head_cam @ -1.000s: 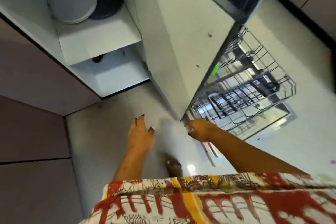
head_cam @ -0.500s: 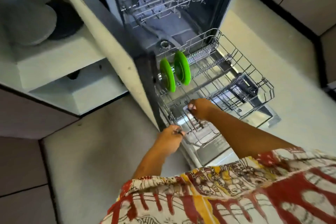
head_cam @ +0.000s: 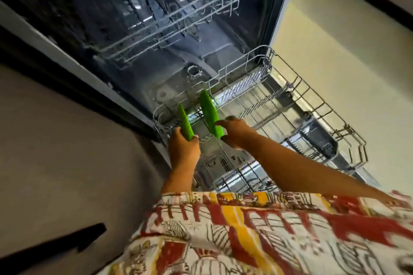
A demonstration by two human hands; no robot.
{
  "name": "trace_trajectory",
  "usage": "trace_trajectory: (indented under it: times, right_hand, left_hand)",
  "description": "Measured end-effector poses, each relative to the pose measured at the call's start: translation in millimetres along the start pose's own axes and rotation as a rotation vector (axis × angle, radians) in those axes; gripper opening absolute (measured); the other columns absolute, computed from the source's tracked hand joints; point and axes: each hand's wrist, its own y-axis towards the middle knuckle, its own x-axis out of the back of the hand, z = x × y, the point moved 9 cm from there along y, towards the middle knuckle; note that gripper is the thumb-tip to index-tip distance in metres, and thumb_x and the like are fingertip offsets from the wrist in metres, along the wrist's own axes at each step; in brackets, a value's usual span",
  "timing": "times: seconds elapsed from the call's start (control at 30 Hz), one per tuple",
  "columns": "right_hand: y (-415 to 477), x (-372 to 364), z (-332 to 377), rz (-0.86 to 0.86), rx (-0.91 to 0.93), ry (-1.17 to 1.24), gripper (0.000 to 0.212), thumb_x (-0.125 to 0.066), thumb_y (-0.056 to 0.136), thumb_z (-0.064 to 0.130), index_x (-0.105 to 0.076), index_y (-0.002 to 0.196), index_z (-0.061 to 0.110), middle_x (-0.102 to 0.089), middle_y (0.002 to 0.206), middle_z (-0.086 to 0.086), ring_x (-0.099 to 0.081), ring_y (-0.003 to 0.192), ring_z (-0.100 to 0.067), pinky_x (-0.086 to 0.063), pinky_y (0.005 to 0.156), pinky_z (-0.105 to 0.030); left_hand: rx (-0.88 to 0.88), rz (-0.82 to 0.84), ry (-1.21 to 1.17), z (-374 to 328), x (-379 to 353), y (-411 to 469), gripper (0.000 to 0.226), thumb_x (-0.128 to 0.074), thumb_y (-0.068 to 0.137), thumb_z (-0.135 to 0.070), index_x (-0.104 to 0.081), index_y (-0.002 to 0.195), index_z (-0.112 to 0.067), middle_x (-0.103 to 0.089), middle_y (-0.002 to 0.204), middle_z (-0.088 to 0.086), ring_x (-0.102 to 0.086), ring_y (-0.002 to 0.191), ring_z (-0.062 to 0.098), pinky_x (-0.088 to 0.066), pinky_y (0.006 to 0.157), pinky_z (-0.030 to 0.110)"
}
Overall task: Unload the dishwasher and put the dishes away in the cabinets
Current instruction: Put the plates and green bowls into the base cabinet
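Two green plates stand on edge in the pulled-out lower wire rack (head_cam: 317, 105) of the open dishwasher (head_cam: 156, 29). My left hand (head_cam: 184, 148) grips the near rim of the left green plate (head_cam: 185, 123). My right hand (head_cam: 234, 130) grips the near rim of the right green plate (head_cam: 209, 111). Both plates still sit among the rack's prongs at its left end. The rest of the lower rack looks bare.
The upper wire rack (head_cam: 183, 18) sits inside the dishwasher above. A grey cabinet front (head_cam: 67, 152) lies to the left. The pale floor (head_cam: 346, 51) stretches to the right of the rack. My patterned shirt (head_cam: 257, 234) fills the bottom of the view.
The view swung from the open cabinet to the dishwasher. Both hands moved from the rack's front wires up onto the two green plates and took hold of them.
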Motion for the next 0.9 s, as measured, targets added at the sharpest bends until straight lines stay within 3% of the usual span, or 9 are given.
trace_trajectory:
  times: [0.1, 0.23, 0.37, 0.53, 0.67, 0.77, 0.83, 0.9]
  right_hand:
    - [23, -12, -3, 0.027, 0.052, 0.022, 0.054, -0.055, 0.092, 0.018, -0.039, 0.143, 0.027, -0.028, 0.151, -0.012, -0.037, 0.134, -0.034, -0.032, 0.111, -0.039]
    - [41, -27, -2, 0.015, 0.067, 0.111, 0.052, -0.057, 0.090, 0.014, -0.044, 0.140, 0.022, -0.039, 0.143, -0.009, -0.046, 0.127, -0.028, -0.036, 0.105, -0.032]
    - [40, -19, 1, -0.125, 0.148, 0.107, 0.041, -0.055, 0.093, 0.012, -0.054, 0.133, 0.021, -0.052, 0.132, -0.009, -0.052, 0.119, -0.025, -0.043, 0.097, -0.031]
    - [16, 14, -2, -0.267, 0.179, 0.274, 0.026, -0.064, 0.087, 0.013, -0.070, 0.112, 0.018, -0.062, 0.117, -0.008, -0.060, 0.105, -0.023, -0.049, 0.091, -0.031]
    - [-14, 32, -21, -0.332, 0.026, 0.526, 0.019, -0.071, 0.079, 0.006, -0.074, 0.096, 0.015, -0.061, 0.099, 0.005, -0.058, 0.092, -0.014, -0.040, 0.073, -0.010]
    - [-44, 35, -32, -0.377, -0.049, 0.833, 0.025, -0.067, 0.078, -0.002, -0.064, 0.091, 0.020, -0.057, 0.089, 0.009, -0.058, 0.086, -0.015, -0.050, 0.072, -0.029]
    - [-66, 32, -43, -0.417, -0.107, 1.025, 0.032, -0.066, 0.081, -0.002, -0.053, 0.098, 0.022, -0.054, 0.094, 0.000, -0.059, 0.089, -0.023, -0.057, 0.071, -0.043]
    - [-93, 27, -61, -0.501, -0.187, 1.174, 0.042, -0.067, 0.081, -0.002, -0.049, 0.106, 0.026, -0.055, 0.097, -0.007, -0.059, 0.085, -0.027, -0.054, 0.066, -0.043]
  left_hand:
    - [0.034, -0.021, 0.017, 6, -18, 23, 0.054, -0.065, 0.085, -0.023, -0.043, 0.131, -0.005, -0.050, 0.132, 0.019, -0.048, 0.121, 0.034, -0.040, 0.099, 0.040]
    - [0.093, -0.001, 0.135, 6, -41, 45, 0.069, -0.063, 0.087, -0.031, -0.029, 0.141, -0.007, -0.044, 0.139, 0.019, -0.046, 0.125, 0.038, -0.041, 0.096, 0.043]
    - [0.158, -0.034, 0.223, 12, -45, 54, 0.049, -0.050, 0.092, -0.010, -0.032, 0.136, -0.004, -0.050, 0.132, 0.023, -0.052, 0.117, 0.042, -0.045, 0.091, 0.047]
    - [0.205, -0.109, 0.232, 14, -25, 34, 0.044, -0.047, 0.092, -0.002, -0.032, 0.133, -0.001, -0.051, 0.129, 0.029, -0.052, 0.116, 0.044, -0.045, 0.091, 0.048]
    - [0.211, -0.183, 0.151, 19, 2, -1, 0.044, -0.046, 0.091, -0.001, -0.033, 0.133, 0.000, -0.051, 0.127, 0.031, -0.053, 0.114, 0.046, -0.045, 0.090, 0.051]
    - [0.236, -0.291, 0.034, 24, 27, -31, 0.041, -0.043, 0.091, 0.000, -0.037, 0.132, 0.001, -0.051, 0.129, 0.030, -0.052, 0.114, 0.046, -0.042, 0.088, 0.049]
    - [0.260, -0.294, -0.086, 34, 29, -52, 0.041, -0.043, 0.092, -0.001, -0.038, 0.133, 0.002, -0.050, 0.131, 0.029, -0.052, 0.116, 0.044, -0.040, 0.090, 0.045]
    - [0.272, -0.265, -0.284, 56, 15, -68, 0.040, -0.045, 0.092, 0.000, -0.042, 0.131, 0.002, -0.051, 0.131, 0.027, -0.053, 0.116, 0.041, -0.042, 0.091, 0.042]
